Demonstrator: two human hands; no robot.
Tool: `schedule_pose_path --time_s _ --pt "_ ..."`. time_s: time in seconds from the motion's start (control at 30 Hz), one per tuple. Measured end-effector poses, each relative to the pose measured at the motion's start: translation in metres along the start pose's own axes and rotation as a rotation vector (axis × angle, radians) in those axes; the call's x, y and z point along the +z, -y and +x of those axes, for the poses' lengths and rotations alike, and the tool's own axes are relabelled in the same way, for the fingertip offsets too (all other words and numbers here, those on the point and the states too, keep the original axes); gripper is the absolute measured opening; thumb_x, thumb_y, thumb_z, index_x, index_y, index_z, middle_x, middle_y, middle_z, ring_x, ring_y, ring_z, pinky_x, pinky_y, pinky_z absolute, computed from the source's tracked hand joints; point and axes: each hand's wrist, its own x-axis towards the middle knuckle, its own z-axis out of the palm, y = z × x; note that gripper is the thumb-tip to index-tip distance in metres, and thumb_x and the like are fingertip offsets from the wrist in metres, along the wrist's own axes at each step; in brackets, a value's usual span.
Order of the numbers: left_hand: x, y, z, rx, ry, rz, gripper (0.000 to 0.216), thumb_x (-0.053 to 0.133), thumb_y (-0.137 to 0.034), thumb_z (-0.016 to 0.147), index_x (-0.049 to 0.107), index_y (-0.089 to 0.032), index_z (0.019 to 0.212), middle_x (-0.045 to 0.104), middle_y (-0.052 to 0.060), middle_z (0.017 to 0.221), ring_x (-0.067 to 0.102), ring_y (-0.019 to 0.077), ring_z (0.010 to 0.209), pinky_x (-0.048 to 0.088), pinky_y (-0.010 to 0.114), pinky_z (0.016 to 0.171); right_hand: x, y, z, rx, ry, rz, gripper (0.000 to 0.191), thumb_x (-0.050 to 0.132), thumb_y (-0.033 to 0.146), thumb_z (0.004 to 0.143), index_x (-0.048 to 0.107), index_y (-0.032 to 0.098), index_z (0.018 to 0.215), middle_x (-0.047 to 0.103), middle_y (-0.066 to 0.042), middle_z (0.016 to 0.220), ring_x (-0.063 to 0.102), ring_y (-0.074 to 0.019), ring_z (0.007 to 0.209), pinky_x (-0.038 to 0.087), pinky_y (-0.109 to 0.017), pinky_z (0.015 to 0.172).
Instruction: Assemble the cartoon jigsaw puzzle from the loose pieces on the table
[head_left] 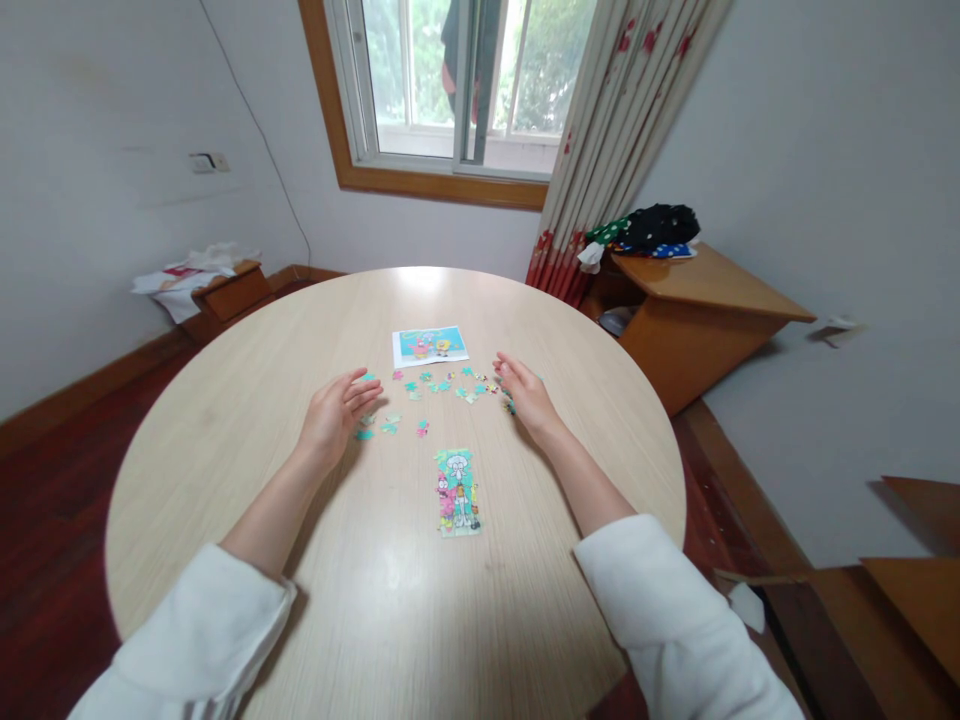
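Observation:
My left hand (pixel 335 410) rests on the round wooden table (pixel 225 430), fingers stretched out and slightly apart, holding nothing, beside a few teal puzzle pieces (pixel 379 425). My right hand (pixel 525 392) lies at the right end of a scattered row of loose puzzle pieces (pixel 450 385), fingers extended and touching them. A partly joined strip of cartoon puzzle (pixel 457 492) lies between my forearms. A printed reference picture (pixel 430 345) sits beyond the pieces.
A low wooden cabinet (pixel 697 310) with bundled clothes (pixel 652 230) stands to the right, by a curtain (pixel 622 130) and window. A small drawer unit with papers (pixel 214 285) is on the left floor. Cardboard (pixel 885 610) lies at lower right.

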Motion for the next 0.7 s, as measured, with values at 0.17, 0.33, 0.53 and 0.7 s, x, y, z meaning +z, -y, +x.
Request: schedule_pose_path --time_s 0.17,0.33,0.53,0.7 --pt "-0.001 -0.003 -0.001 -0.004 0.041 0.038 0.023 0.054 -0.028 0.078 0.059 -0.014 0.096 0.068 0.006 0.072 0.067 0.0171 0.065 0.053 0.03 0.066 0.003 0.008 -0.004 0.087 0.004 0.126 0.053 0.054 0.051 0.084 0.053 0.019 0.127 0.07 -0.009 0.096 0.068 -0.017 0.082 0.054 -0.036 0.081" --pt "-0.001 -0.002 -0.003 0.006 0.121 0.157 0.017 0.059 -0.028 0.069 0.058 -0.013 0.074 0.058 0.0 0.055 0.055 0.0111 0.047 0.044 0.024 0.05 0.002 0.018 -0.009 0.151 0.028 0.103 0.056 0.048 0.055 0.085 0.053 0.014 0.123 0.061 0.0 0.059 0.059 -0.013 0.046 0.048 -0.024 0.046" --pt "-0.002 0.001 -0.003 0.037 0.116 0.25 0.018 0.064 -0.029 0.065 0.055 -0.014 0.059 0.046 -0.004 0.046 0.042 0.0066 0.04 0.032 0.019 0.042 -0.002 0.023 -0.009 0.081 -0.006 -0.019 0.056 0.046 0.061 0.081 0.062 0.012 0.102 0.05 0.005 0.047 0.045 -0.0079 0.035 0.031 -0.02 0.037" --pt "-0.004 0.001 -0.002 0.106 0.097 0.248 0.025 0.064 -0.028 0.067 0.048 -0.017 0.051 0.04 -0.005 0.044 0.038 0.0062 0.04 0.029 0.02 0.041 -0.012 0.024 -0.004 0.038 -0.121 -0.006 0.051 0.049 0.059 0.077 0.064 0.012 0.086 0.043 0.007 0.04 0.034 -0.0069 0.033 0.026 -0.022 0.037"
